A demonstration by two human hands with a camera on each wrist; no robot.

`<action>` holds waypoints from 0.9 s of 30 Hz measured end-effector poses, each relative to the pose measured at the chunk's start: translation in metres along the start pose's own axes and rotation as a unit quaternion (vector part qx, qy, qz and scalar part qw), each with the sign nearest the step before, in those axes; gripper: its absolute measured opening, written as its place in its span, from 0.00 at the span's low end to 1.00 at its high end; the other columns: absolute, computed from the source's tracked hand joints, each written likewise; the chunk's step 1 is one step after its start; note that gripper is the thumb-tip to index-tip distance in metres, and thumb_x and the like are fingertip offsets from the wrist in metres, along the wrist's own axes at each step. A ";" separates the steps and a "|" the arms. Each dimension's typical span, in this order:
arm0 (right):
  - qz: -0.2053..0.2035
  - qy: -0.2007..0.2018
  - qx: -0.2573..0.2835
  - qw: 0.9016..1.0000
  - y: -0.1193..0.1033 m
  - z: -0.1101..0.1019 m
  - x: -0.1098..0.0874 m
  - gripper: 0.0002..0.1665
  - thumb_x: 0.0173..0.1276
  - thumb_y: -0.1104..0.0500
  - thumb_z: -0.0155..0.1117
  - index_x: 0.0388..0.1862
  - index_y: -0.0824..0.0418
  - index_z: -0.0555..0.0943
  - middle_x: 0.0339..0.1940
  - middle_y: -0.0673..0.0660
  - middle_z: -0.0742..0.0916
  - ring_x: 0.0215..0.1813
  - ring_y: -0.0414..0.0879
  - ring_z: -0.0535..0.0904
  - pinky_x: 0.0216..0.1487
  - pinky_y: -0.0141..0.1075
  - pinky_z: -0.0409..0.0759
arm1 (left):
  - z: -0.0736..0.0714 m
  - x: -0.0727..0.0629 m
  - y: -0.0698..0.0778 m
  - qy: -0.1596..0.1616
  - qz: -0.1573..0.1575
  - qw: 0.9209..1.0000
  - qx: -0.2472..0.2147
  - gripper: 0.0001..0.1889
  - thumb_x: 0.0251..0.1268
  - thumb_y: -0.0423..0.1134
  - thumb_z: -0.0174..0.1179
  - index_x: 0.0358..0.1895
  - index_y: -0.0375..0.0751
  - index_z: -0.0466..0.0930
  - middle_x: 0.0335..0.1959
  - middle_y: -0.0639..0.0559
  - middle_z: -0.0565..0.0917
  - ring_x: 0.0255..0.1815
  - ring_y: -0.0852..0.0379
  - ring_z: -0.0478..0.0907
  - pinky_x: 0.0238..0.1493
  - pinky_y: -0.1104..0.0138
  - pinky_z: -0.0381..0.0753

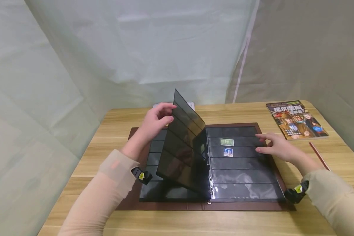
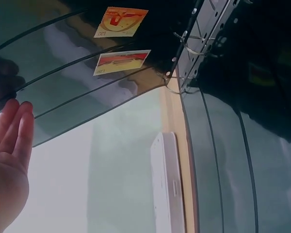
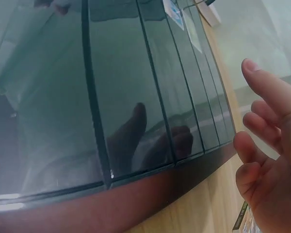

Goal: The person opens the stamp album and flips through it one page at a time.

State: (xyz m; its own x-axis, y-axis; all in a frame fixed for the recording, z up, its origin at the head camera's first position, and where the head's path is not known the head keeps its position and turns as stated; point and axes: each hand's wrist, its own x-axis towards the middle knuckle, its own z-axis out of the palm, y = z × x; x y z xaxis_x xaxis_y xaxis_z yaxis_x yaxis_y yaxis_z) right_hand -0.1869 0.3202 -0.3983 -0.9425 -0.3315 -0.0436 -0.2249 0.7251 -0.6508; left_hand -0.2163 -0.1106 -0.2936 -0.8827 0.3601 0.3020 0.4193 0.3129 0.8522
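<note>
A stamp album (image 1: 194,206) with black strip-pocket pages and a brown cover lies spread on the table. One black page (image 1: 180,144) stands tilted up from the ring binding, its free edge at my left hand (image 1: 157,119). Those fingertips touch the edge, the fingers fairly straight in the left wrist view. Two orange-yellow stamps (image 2: 121,22) show on the raised page there. A green stamp (image 1: 227,142) and a blue stamp (image 1: 228,152) sit in the right-hand page (image 1: 245,175). My right hand (image 1: 275,147) hovers by this page's outer edge, fingers loosely bent and holding nothing.
A colourful comic-style book (image 1: 296,121) lies at the back right of the wooden table (image 1: 115,121). Nearer, a thin reddish stick (image 1: 319,155) lies beside the right forearm. Behind the raised page a white object (image 2: 167,182) is partly hidden in the head view.
</note>
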 end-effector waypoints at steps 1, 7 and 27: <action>-0.001 -0.001 0.000 1.000 0.000 0.000 -0.001 0.39 0.62 0.51 0.66 0.64 0.73 0.66 0.53 0.71 0.76 0.41 0.53 0.78 0.35 0.41 0.75 | -0.001 0.000 0.000 0.003 -0.002 1.000 0.003 0.18 0.63 0.29 0.53 0.57 0.35 0.74 0.44 0.42 0.75 0.41 0.52 0.72 0.39 0.65 0.73; -0.012 -0.001 -0.005 1.000 0.005 0.001 -0.002 0.39 0.61 0.53 0.68 0.63 0.74 0.67 0.53 0.73 0.76 0.39 0.53 0.79 0.34 0.41 0.76 | -0.006 -0.004 -0.003 0.008 -0.007 1.000 0.008 0.17 0.62 0.28 0.53 0.54 0.35 0.74 0.43 0.43 0.75 0.39 0.52 0.73 0.37 0.66 0.75; 0.048 -0.018 -0.063 0.997 0.026 0.011 -0.007 0.50 0.57 0.41 0.68 0.65 0.75 0.64 0.56 0.75 0.66 0.53 0.66 0.68 0.49 0.60 0.67 | -0.021 -0.018 -0.030 0.074 -0.016 0.993 0.087 0.11 0.59 0.26 0.56 0.45 0.32 0.79 0.35 0.43 0.77 0.34 0.53 0.71 0.36 0.71 0.70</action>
State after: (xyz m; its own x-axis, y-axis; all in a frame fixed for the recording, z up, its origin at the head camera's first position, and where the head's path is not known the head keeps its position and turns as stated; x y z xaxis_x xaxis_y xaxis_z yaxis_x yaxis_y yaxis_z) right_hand -0.1834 0.3345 -0.4229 -0.9522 -0.2767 -0.1295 -0.1658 0.8240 -0.5418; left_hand -0.2175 -0.1449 -0.3158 -0.9119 0.2181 0.3475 0.4103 0.4737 0.7793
